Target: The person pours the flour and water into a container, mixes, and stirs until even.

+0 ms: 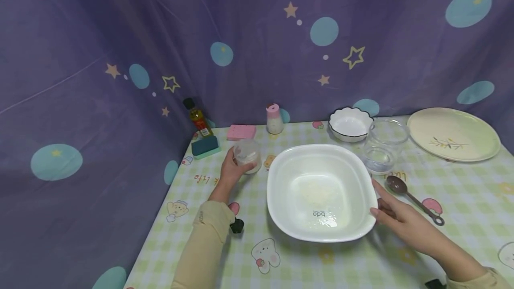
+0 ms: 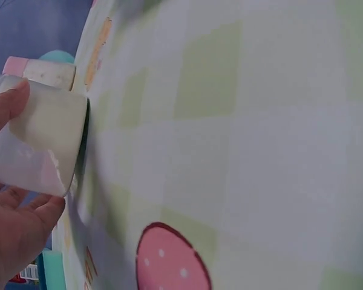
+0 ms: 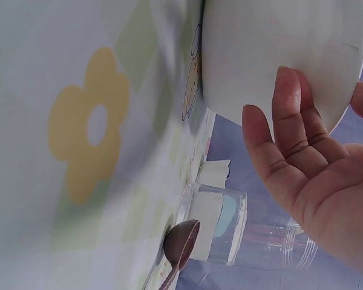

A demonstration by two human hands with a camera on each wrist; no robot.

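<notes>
My left hand (image 1: 232, 169) grips a clear jar (image 1: 248, 150) with pale contents, left of the basin. In the left wrist view the thumb lies along one side of the jar (image 2: 45, 130) and the fingers curl round the other; its base is close over the cloth. At the right side of a white basin (image 1: 283, 168), my right hand (image 1: 401, 222) holds the wall, thumb at the rim and fingers against the outside, as the right wrist view shows on the basin (image 3: 260, 54). A little pale matter and a wet shine show on the basin's floor.
Along the back stand an oil bottle (image 1: 199, 120), a two-tone green sponge (image 1: 205, 146), a pink sponge (image 1: 241, 132), a pink-topped shaker (image 1: 275, 121) and a scalloped bowl (image 1: 350, 124). To the right are a clear pitcher (image 1: 379, 159), a brown spoon (image 1: 413, 199) and an oval plate (image 1: 453, 135).
</notes>
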